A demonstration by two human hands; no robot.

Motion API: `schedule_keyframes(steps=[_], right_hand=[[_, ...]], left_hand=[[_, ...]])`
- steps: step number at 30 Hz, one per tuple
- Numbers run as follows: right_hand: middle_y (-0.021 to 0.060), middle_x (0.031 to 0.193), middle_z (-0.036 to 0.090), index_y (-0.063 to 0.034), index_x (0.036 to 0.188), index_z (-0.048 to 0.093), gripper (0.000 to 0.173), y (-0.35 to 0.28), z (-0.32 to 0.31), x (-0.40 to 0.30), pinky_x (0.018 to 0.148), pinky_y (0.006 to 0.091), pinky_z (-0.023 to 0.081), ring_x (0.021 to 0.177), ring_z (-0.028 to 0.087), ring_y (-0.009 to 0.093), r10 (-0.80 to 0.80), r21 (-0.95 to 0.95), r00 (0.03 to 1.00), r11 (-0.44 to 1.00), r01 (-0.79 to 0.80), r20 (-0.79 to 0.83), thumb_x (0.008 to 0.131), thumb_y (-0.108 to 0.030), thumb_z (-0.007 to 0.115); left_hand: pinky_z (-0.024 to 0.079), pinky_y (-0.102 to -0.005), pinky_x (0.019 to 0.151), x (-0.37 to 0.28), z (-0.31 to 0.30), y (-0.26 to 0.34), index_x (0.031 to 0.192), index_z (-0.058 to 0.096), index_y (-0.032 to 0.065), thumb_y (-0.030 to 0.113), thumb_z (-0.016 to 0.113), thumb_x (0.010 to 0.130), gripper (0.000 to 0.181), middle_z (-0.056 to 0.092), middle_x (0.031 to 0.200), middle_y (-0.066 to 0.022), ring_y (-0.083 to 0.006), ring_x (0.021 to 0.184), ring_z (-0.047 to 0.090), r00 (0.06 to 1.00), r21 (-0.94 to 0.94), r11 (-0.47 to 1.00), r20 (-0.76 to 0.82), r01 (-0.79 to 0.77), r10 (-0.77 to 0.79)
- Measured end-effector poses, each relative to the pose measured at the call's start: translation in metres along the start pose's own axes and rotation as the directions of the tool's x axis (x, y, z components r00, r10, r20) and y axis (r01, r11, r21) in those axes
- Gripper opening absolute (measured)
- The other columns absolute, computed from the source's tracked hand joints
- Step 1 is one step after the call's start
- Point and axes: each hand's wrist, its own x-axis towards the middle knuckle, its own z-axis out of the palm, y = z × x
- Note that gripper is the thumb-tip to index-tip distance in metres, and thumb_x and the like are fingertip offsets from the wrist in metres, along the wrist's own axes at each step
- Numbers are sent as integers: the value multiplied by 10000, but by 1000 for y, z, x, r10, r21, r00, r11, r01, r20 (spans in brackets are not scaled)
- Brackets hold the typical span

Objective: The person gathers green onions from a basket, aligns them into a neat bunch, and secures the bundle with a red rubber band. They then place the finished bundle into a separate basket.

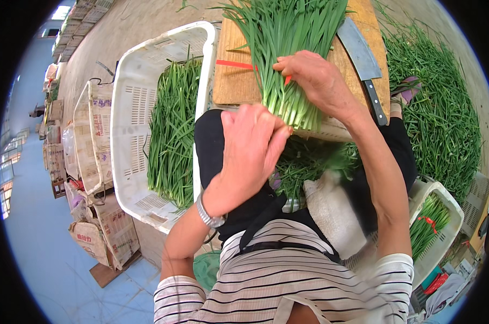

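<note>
A thick bunch of garlic chives [293, 36] lies on a wooden board [236, 85], its pale cut ends towards me. A red tie strip [237, 64] passes at the bunch, one end on the board at left, a short piece showing by my right fingers. My right hand [315, 81] rests on the bunch, fingertips bent around some leaves near the strip. My left hand [254, 139] is at the cut ends, thumb and forefinger brought together at the stem tips; whether they pinch a stem is hidden. A cleaver [360, 52] with a black handle lies on the board's right side.
A white plastic crate [133, 121] holding chives stands at left. Loose green leaves [439, 109] are heaped on the floor at right. Another crate [451, 227] at lower right holds a bunch tied in red. A whitish cloth [333, 214] lies by my lap. Stacked crates stand far left.
</note>
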Motion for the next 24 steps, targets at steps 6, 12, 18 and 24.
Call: schedule_keyframes(steps=[6,12,18,24], right_hand=[[96,971,679,-29,940,617,153,-2,0,0,826,379,502,940,634,302,-8,-13,1000,1000,8,-23,797,22,603],[103,882,664,-47,964,652,154,1,3,-1,749,390,513,875,633,289,-41,-26,996,999,39,-76,817,-17,613],[89,955,685,-27,928,605,145,2,4,-4,845,388,497,964,639,298,-12,6,999,1000,13,-53,800,38,593],[88,882,669,-64,978,650,189,4,5,-2,761,383,520,877,636,282,-39,-11,995,999,38,-87,801,0,636]], left_hand=[[294,-394,724,26,20,-19,952,602,118,107,710,768,214,490,907,-60,-251,857,467,994,120,991,84,53,-63],[290,-398,723,27,31,-25,864,584,105,100,706,769,154,482,884,-58,-260,836,452,990,85,993,105,86,-95],[310,-357,756,4,-6,6,804,553,87,19,654,777,125,480,825,-41,-233,819,452,938,-259,921,267,290,-221],[308,-345,777,-20,-45,33,790,553,92,-4,643,772,133,507,816,-39,-218,816,465,913,-254,914,345,315,-218]])
